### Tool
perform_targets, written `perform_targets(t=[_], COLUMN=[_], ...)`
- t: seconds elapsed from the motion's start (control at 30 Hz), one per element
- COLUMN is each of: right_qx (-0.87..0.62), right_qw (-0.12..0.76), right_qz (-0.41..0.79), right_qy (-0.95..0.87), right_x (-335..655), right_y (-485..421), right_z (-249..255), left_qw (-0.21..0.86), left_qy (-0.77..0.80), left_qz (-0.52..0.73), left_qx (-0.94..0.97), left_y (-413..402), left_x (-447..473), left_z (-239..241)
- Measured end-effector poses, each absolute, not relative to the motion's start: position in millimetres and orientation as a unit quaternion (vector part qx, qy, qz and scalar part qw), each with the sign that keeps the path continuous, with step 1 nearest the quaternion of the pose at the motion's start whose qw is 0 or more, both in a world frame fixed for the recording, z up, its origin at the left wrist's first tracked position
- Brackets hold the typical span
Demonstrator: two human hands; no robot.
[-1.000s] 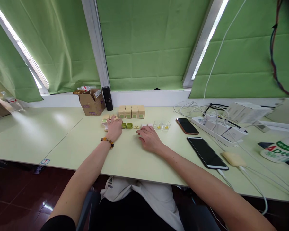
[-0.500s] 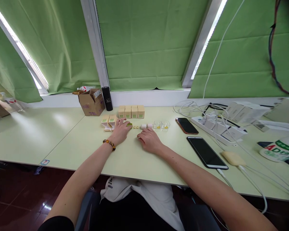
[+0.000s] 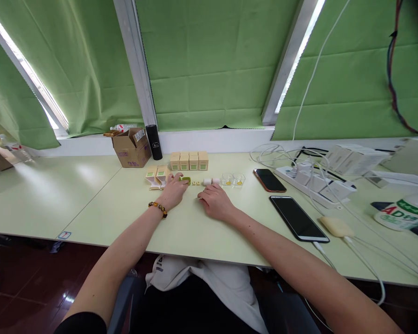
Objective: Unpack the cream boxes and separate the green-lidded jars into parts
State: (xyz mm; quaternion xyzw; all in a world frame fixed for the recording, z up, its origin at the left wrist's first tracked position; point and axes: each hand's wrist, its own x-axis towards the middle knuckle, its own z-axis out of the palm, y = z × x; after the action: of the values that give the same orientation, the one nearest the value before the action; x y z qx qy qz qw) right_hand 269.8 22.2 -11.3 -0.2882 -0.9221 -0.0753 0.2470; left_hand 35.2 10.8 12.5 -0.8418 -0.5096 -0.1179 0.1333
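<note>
- We look down at a pale green rectangular table [image 3: 101, 204], its front edge before us and its back edge below green blinds.
- Our left hand [image 3: 174, 190], with a brown beaded bracelet [image 3: 158, 208] at the wrist, is part open, fingers spread and bent over a small olive-green rounded container [image 3: 186, 179]; we cannot tell whether it grips it.
- That container lies about midway between the table's front and back edges, just left of some tiny gold-coloured pieces [image 3: 195, 183].
- Our right hand [image 3: 215, 200] is loosely curled, palm down, nearer the front edge; its fingertips are partly hidden, so we cannot tell whether it holds anything.
- Just beyond its knuckles are short white cylinders [image 3: 206, 182], and to their right, clear plastic cups [image 3: 233, 180] with yellow bits inside.
- Left of our left hand, near it, stand cream cardboard cartons with green labels [image 3: 156, 175].
- Four cream cube-shaped boxes [image 3: 189, 161] sit in a row toward the back edge.
</note>
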Motion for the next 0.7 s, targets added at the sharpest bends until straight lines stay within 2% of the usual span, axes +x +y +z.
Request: perform_targets(t=[0.7], right_qx=[-0.288], right_qw=[0.247], right_qz=[-0.074], right_qy=[-0.922], right_x=[270.5], right_y=[21.7], right_z=[-10.1], left_qw=[0.165], left_qy=[-0.518], left_qz=[-0.131], left_qx=[-0.829], left_y=[10.9], left_x=[36.1], left_z=[12.9])
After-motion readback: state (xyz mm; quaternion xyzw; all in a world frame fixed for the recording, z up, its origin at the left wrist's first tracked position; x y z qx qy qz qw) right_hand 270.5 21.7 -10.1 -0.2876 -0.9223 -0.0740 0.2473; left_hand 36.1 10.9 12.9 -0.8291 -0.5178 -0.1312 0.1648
